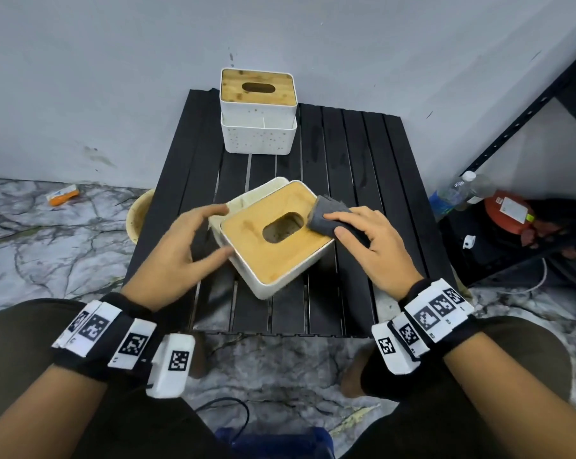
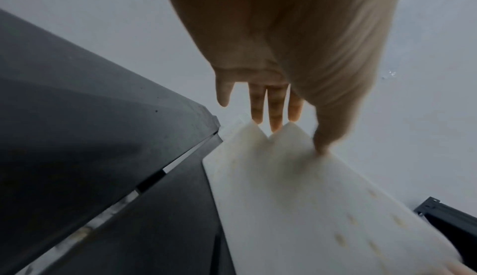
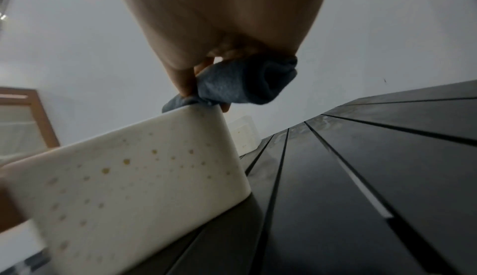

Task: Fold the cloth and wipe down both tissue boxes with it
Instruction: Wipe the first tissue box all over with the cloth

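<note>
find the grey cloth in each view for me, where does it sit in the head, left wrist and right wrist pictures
Head: grey cloth right of centre, under the right hand, on the right corner of the near tissue box's wooden lid.
Left wrist: not in it.
Right wrist: upper centre, bunched in the fingers above the box's top corner.
Shared landmark: the near tissue box's spotted white wall, also in the left wrist view.

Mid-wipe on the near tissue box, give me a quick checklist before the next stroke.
1. Cloth folded into a pad: ok.
2. Right hand holds the cloth on the near box's wooden lid: ok.
3. Left hand steadies the near tissue box, thumb and fingers on its left side: ok.
4. Near box flat on the table: not ok, it looks tilted.
5. Lid wiped all over: cannot tell.
6. Far tissue box wiped: cannot tell; no hand on it.
</note>
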